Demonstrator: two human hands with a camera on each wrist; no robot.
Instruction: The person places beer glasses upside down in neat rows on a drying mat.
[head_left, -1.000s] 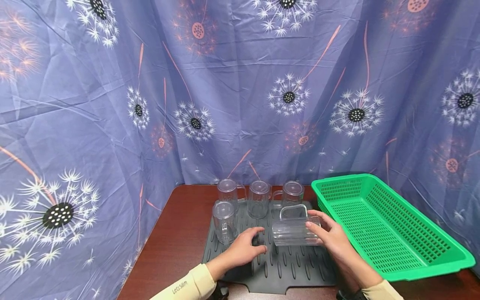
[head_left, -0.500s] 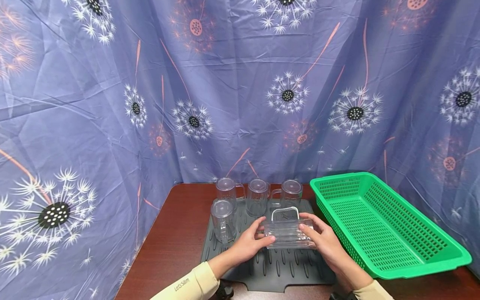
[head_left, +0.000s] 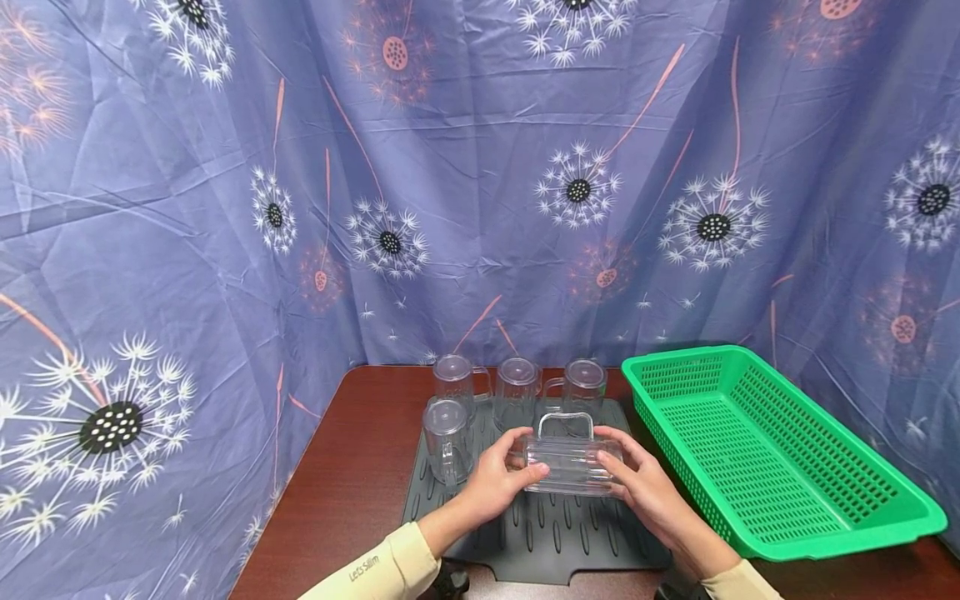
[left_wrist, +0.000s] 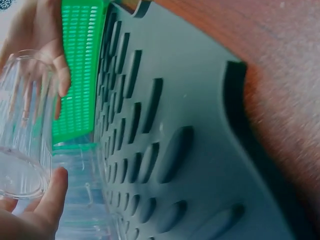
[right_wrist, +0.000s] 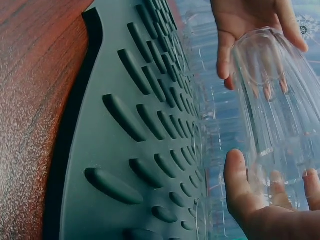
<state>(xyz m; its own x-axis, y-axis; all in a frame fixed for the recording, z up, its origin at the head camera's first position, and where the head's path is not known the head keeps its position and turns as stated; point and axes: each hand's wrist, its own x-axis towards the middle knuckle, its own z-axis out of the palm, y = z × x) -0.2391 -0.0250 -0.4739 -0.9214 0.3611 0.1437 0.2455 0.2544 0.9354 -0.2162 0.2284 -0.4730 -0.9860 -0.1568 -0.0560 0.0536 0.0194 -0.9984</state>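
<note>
A clear glass mug (head_left: 572,467) lies on its side in the air over the dark grey drying mat (head_left: 540,558), its handle pointing away from me. My left hand (head_left: 498,479) holds its left end, thumb on the near side. At the other end my right hand (head_left: 645,483) grips the mug, with the fingers behind it. In the left wrist view the left thumb and fingers curl round the base end of the mug (left_wrist: 22,135). From the right wrist, the right hand (right_wrist: 270,215) shows round the rim end of the mug (right_wrist: 275,110).
Several clear mugs stand upside down on the mat: a front-left mug (head_left: 447,442), a back-left mug (head_left: 453,383), a middle mug (head_left: 515,396) and a right mug (head_left: 585,385). A green basket (head_left: 780,546) sits at the right on the brown table (head_left: 315,492). A patterned curtain (head_left: 465,167) hangs behind.
The mug has moved left with my right hand. My left hand, apart from it a second ago, has come to its left end and taken hold.
</note>
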